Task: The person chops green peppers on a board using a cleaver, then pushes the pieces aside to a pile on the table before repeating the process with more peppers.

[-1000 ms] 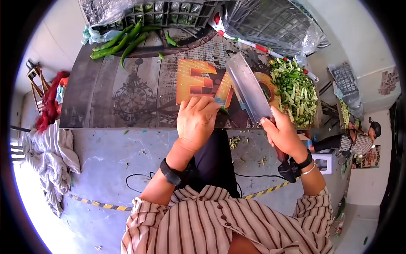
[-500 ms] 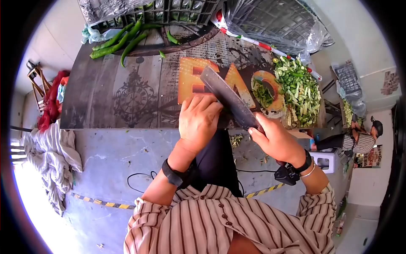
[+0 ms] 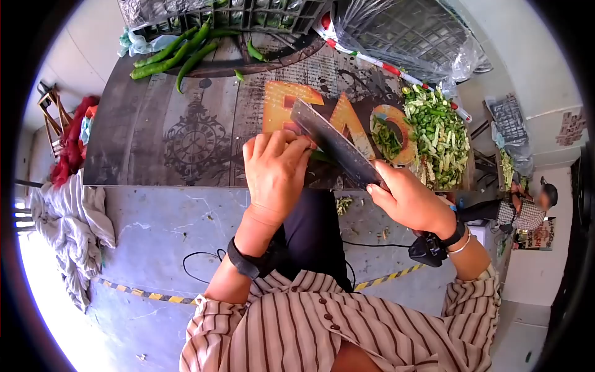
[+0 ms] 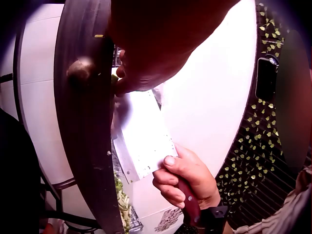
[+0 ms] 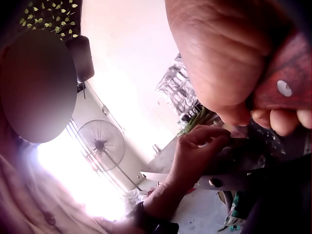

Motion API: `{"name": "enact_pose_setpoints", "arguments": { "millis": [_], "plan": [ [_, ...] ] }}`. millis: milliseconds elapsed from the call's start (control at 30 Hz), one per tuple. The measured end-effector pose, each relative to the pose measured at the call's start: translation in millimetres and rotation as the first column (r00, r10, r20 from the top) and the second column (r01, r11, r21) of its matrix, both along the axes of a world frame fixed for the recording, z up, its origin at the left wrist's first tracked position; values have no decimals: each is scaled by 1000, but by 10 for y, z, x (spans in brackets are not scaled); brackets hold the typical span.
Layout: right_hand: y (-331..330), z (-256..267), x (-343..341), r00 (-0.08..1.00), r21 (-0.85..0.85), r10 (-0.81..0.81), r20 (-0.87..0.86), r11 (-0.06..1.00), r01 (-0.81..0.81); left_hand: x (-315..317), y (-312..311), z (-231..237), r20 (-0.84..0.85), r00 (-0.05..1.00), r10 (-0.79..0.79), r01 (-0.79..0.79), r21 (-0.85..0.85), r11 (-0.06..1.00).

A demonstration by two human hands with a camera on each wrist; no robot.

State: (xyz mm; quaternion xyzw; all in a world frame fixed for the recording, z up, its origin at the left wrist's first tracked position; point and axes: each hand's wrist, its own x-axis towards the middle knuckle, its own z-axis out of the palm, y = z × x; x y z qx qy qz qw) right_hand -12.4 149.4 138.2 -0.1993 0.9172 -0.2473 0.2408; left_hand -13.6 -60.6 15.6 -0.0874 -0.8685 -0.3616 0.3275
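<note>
Near the front edge of the table, my left hand (image 3: 277, 170) pinches a green chili pepper (image 3: 321, 156), most of it hidden under the fingers and behind the blade. My right hand (image 3: 412, 198) grips a broad cleaver (image 3: 334, 146), its blade slanting up and left close beside the left fingertips. In the left wrist view the cleaver's red-brown handle (image 4: 189, 201) lies inside the curled right fingers. A small heap of sliced chili (image 3: 386, 139) lies just right of the blade, and a larger pile of chopped green pieces (image 3: 437, 139) sits at the table's right end.
Several whole green chilies (image 3: 180, 56) lie at the back left of the table (image 3: 142, 136). Behind them stands a black crate (image 3: 260, 18); a plastic-wrapped crate (image 3: 403, 37) is at the back right. A red-and-white strip (image 3: 387, 67) runs along there. Another person (image 3: 527, 208) is at far right.
The cleaver has come left and down from its raised position over the right side to beside the left fingers. My left hand has shifted slightly left, showing more of the chili pepper.
</note>
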Motion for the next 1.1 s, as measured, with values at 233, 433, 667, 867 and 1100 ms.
{"name": "enact_pose_setpoints", "arguments": {
  "millis": [233, 433, 667, 867, 1100],
  "plan": [
    [-2, -4, -24, 1000, 64, 1, 8, 998, -1, -12, -26, -39, 69, 998, -11, 8, 38, 999],
    [-30, -56, -17, 999, 100, -15, 32, 995, 12, -15, -36, -45, 83, 996, -31, 27, 48, 998],
    [-87, -210, -195, 998, -28, -56, -40, 998, 55, -27, -32, -73, 65, 997, -38, 36, 41, 999],
    [-41, -77, -130, 987, -99, -143, -73, 986, 136, -17, -26, -79, 36, 999, -34, 31, 75, 997],
    [-76, -35, -99, 993, -81, -4, -121, 997, -6, -16, -31, -107, 63, 997, -40, 35, 74, 997]
  ]
}}
